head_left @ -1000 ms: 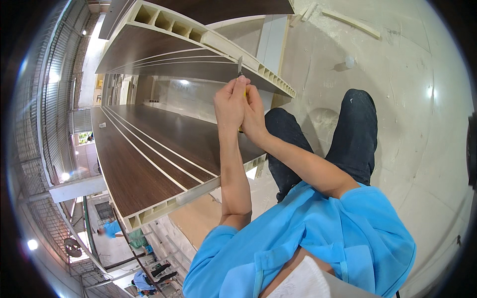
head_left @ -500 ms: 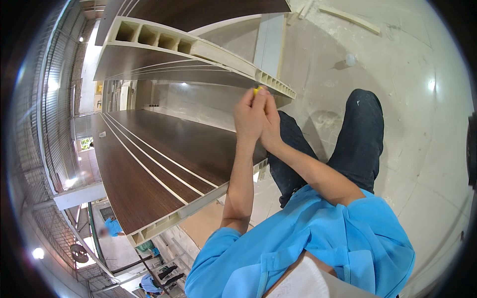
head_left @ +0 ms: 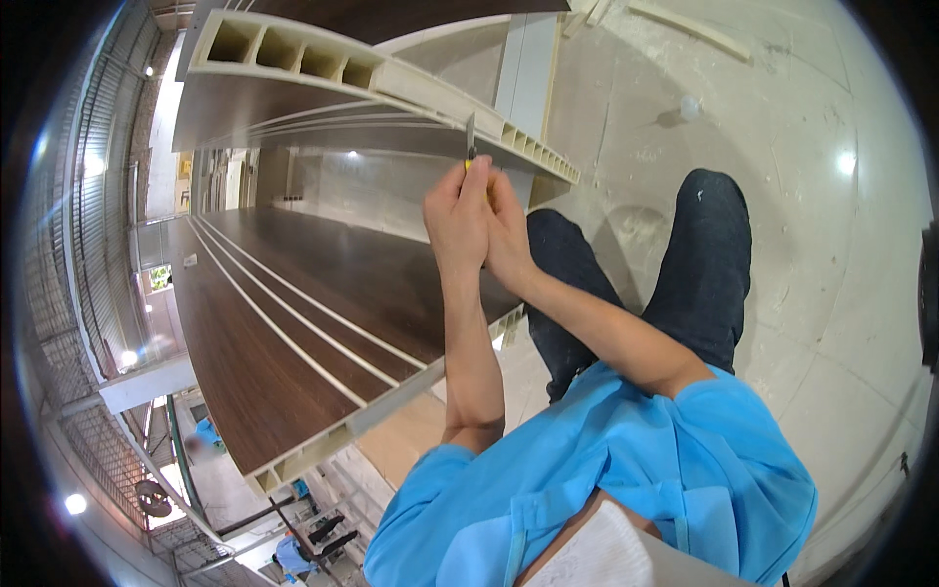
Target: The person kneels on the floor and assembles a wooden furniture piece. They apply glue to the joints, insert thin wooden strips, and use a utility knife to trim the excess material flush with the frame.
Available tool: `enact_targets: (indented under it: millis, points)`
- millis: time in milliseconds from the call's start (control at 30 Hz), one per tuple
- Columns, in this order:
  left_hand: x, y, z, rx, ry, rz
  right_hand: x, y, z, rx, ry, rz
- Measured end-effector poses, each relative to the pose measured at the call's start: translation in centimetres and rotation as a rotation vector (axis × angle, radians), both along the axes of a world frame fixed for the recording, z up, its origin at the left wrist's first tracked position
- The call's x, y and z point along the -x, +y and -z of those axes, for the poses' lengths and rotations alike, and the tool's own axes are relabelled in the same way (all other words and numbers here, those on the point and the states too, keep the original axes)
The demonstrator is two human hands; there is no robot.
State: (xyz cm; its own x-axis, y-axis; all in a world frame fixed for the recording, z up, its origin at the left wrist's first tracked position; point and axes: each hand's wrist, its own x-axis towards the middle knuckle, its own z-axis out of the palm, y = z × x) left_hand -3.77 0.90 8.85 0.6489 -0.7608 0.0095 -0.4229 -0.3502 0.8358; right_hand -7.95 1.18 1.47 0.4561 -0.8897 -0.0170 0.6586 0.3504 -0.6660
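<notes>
A yellow utility knife (head_left: 469,162) is gripped in my two hands, which are pressed together, and its bare blade (head_left: 470,134) points away from me. My left hand (head_left: 456,223) is closed around the handle from the left. On the other side my right hand (head_left: 505,235) is closed too, its fingers partly hidden behind the left. The blade shows against the hollow, cream-coloured edge of an upper dark brown panel (head_left: 333,95); whether it touches cannot be told. Below and to the left of my hands lies another dark brown panel (head_left: 323,284) with white stripes.
Thin light strips (head_left: 690,31) lie on the pale tiled floor (head_left: 812,245) at the far right. A small whitish round thing (head_left: 691,107) sits on that floor. At the lower left, beyond the panels, another person in blue (head_left: 291,555) is in view.
Both hands have shifted left along the upper panel's edge, keeping the knife between them. The knife's blade, not visible before, now shows. The view has tilted slightly.
</notes>
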Motion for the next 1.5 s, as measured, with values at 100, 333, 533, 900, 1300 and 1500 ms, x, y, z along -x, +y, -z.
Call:
enact_targets:
  millis: [100, 333, 533, 900, 1300, 1500]
  points:
    - [0.3, 0.0, -0.4, 0.038, -0.034, 0.001, -0.1, -0.3, -0.1, 0.031, -0.017, 0.041]
    - [0.4, -0.2, -1.2, 0.023, 0.005, -0.018, 0.3, -0.9, -0.9, 0.04, 0.027, -0.002]
    - [-0.4, 0.5, 0.6, 0.022, 0.111, -0.05, -0.1, 0.5, 1.4, 0.099, 0.066, 0.026]
    - [1.3, -1.4, 5.1, 0.175, 0.129, 0.122, 1.5, -1.4, 5.4, 0.063, 0.092, 0.115]
    - [2.1, -2.3, 3.9, 0.643, 0.192, -0.146, 4.7, -9.8, 0.2, 0.105, 0.217, 0.033]
    - [1.4, -1.2, 2.9, 0.926, 0.304, -0.239, 1.7, -9.1, 0.2, -0.053, 0.154, -0.038]
